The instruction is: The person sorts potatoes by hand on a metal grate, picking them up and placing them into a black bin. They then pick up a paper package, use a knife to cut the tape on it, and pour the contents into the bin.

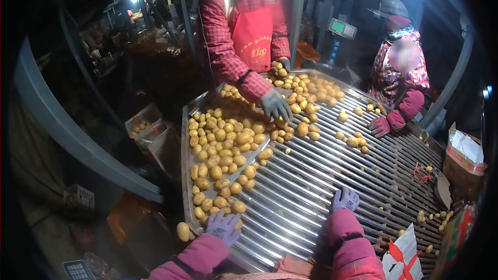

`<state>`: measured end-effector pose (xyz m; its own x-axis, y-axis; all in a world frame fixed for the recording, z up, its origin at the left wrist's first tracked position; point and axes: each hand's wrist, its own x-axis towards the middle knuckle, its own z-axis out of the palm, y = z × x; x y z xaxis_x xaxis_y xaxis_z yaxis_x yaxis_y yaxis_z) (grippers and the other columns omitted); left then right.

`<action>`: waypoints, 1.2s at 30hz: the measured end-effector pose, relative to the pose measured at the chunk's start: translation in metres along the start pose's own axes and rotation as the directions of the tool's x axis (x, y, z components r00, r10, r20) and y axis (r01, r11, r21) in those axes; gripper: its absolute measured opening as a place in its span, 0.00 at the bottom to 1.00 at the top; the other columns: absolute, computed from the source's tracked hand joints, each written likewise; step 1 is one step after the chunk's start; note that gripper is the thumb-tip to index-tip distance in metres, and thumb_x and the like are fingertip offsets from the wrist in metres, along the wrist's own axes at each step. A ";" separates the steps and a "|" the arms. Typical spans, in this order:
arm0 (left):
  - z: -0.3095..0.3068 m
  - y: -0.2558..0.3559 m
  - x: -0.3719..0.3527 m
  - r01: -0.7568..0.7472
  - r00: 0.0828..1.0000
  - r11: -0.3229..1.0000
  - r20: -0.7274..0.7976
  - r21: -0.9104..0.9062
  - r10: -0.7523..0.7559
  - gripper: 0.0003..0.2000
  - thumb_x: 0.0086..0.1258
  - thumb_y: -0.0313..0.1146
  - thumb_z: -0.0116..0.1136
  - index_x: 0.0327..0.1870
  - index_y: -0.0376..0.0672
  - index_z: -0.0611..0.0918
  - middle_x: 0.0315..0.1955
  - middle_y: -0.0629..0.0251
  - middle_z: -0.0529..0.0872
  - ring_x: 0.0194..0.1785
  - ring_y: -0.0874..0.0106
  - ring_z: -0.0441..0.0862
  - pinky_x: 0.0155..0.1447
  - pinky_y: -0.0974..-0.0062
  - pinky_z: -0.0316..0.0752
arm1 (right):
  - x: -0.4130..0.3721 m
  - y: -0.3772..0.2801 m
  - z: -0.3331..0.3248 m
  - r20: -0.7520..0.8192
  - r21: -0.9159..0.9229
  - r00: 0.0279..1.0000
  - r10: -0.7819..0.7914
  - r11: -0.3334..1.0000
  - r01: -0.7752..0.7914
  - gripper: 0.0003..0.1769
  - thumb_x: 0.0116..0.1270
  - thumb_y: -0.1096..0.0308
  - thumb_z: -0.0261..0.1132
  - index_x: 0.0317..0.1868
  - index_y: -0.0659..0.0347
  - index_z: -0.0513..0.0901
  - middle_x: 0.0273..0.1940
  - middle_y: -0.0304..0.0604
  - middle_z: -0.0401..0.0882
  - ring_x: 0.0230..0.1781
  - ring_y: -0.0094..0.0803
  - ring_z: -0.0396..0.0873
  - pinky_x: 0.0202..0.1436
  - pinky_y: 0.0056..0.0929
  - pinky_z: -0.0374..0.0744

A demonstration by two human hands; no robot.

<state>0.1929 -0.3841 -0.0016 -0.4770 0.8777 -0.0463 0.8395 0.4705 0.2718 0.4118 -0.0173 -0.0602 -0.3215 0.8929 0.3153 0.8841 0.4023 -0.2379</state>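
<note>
My left hand (224, 227), in a light purple glove, lies with fingers spread at the near end of a heap of potatoes (225, 145). Its fingertips touch or nearly touch the closest ones. One larger potato (183, 231) is at the table's left rim, just left of that hand. My right hand (345, 199), gloved the same way, rests on the metal rollers (295, 176) with its fingers extended and nothing visible in them. The underside of both palms is hidden.
Across the rollers, a person in a red apron (254, 41) reaches into the potatoes with grey gloves. Another person's pink-gloved hand (379, 127) rests at the right. A cardboard box (463, 168) and a red-and-white bag (403, 256) stand along the right edge.
</note>
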 end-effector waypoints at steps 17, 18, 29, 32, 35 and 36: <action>-0.011 0.004 0.000 -0.013 1.000 1.000 -0.014 -0.012 0.013 0.27 0.64 0.46 0.54 0.64 0.46 0.73 0.56 0.62 0.78 0.66 0.54 0.65 0.70 0.52 0.54 | -0.002 -0.004 -0.004 -0.066 0.010 0.997 -0.026 1.000 0.027 0.16 0.65 0.52 0.55 0.42 0.52 0.81 0.46 0.46 0.76 0.52 0.46 0.69 0.59 0.45 0.65; -0.010 0.003 -0.001 -0.016 1.000 1.000 -0.007 -0.018 0.015 0.27 0.64 0.45 0.55 0.64 0.47 0.72 0.55 0.62 0.78 0.66 0.54 0.67 0.70 0.51 0.54 | -0.001 -0.005 -0.004 -0.033 0.014 0.999 -0.015 1.000 0.016 0.16 0.65 0.52 0.55 0.42 0.52 0.81 0.46 0.45 0.75 0.52 0.46 0.69 0.60 0.45 0.64; -0.001 -0.001 -0.001 -0.052 0.995 0.999 -0.085 0.010 0.052 0.26 0.62 0.47 0.55 0.60 0.47 0.76 0.52 0.63 0.81 0.64 0.57 0.67 0.65 0.55 0.59 | -0.001 -0.008 -0.007 -0.015 0.004 1.000 0.010 1.000 -0.010 0.13 0.65 0.55 0.56 0.40 0.54 0.81 0.44 0.48 0.76 0.51 0.48 0.69 0.59 0.47 0.65; 0.001 -0.002 -0.001 -0.063 0.992 0.998 -0.104 0.023 0.065 0.26 0.62 0.48 0.55 0.60 0.47 0.76 0.52 0.63 0.81 0.63 0.57 0.68 0.64 0.55 0.59 | -0.001 -0.005 -0.003 -0.025 0.002 1.000 -0.003 1.000 0.003 0.13 0.65 0.55 0.56 0.39 0.54 0.81 0.44 0.47 0.76 0.51 0.48 0.69 0.59 0.47 0.65; -0.001 -0.001 -0.001 -0.060 0.993 0.998 -0.098 0.016 0.061 0.25 0.62 0.48 0.55 0.60 0.46 0.76 0.52 0.63 0.81 0.63 0.57 0.68 0.64 0.55 0.59 | -0.001 -0.004 -0.002 -0.025 0.004 1.000 -0.008 1.000 0.008 0.13 0.65 0.55 0.56 0.39 0.54 0.81 0.44 0.46 0.76 0.51 0.48 0.69 0.59 0.47 0.65; -0.001 -0.002 -0.001 -0.064 0.993 0.998 -0.099 0.012 0.065 0.25 0.62 0.48 0.55 0.59 0.46 0.76 0.51 0.63 0.81 0.63 0.57 0.68 0.64 0.55 0.59 | -0.001 -0.005 -0.003 -0.018 0.002 1.000 -0.001 1.000 0.001 0.13 0.65 0.55 0.56 0.39 0.53 0.81 0.44 0.47 0.76 0.51 0.48 0.69 0.59 0.47 0.65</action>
<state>0.1916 -0.3855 -0.0011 -0.4451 0.8930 0.0663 0.8712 0.4147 0.2627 0.4084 -0.0210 -0.0562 -0.3161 0.8886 0.3324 0.8831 0.4036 -0.2393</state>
